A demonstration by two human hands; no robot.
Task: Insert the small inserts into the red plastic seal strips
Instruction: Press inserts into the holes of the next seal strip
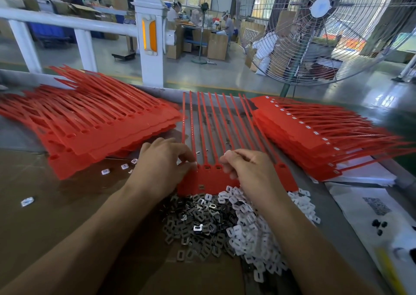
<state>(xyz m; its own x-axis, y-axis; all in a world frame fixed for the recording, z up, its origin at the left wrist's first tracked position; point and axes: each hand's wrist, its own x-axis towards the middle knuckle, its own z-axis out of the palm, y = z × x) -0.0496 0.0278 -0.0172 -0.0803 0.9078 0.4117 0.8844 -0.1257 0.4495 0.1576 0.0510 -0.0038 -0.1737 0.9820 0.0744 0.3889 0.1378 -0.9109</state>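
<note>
At the centre of the frame a red seal strip sheet (209, 182) is pinched at its head edge by the left hand (162, 161) and the right hand (249, 168), their fingertips curled over its sockets. Its lower edge is met by heaped metal inserts (198, 218) and white inserts (247, 227). It is flanked by the left stack (90, 123) and right stack (315, 132), with bare brown cardboard (51, 207) at lower left.

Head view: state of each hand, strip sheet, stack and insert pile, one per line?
Left hand: fingers curled on the centre sheet's sockets.
Right hand: curled, pinching a small white piece.
Centre strip sheet: flat, visible sockets empty.
Left stack: sockets empty.
Right stack: white inserts fitted.
Metal inserts: loose heap.
White inserts: loose heap.
</note>
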